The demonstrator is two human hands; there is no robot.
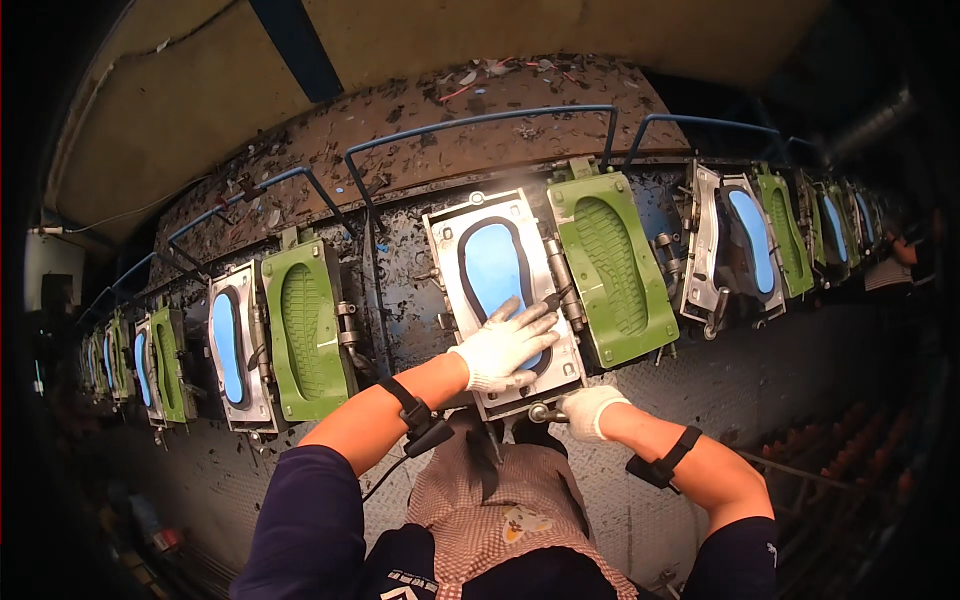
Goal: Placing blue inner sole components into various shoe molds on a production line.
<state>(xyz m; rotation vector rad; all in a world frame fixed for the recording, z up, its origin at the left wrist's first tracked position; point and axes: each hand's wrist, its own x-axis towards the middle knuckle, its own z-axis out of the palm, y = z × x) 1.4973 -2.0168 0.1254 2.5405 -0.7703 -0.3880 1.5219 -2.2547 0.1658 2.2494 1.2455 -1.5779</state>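
The left hand (503,345) lies flat, fingers spread, on the blue sole (496,268) in the open mould (505,300); the right hand (590,411) grips the handle (541,411) at five o'clock. Best press evenly, keeping fingers off the green lid (611,268).

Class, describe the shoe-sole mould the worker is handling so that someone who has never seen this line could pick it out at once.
Follow the long row of moulds to the middle, straight ahead of the worker. There a metal mould plate holds a blue sole, its green lid hinged open to the right. Only this one has a white-gloved left hand flat on the sole and the right hand gripping its front handle.
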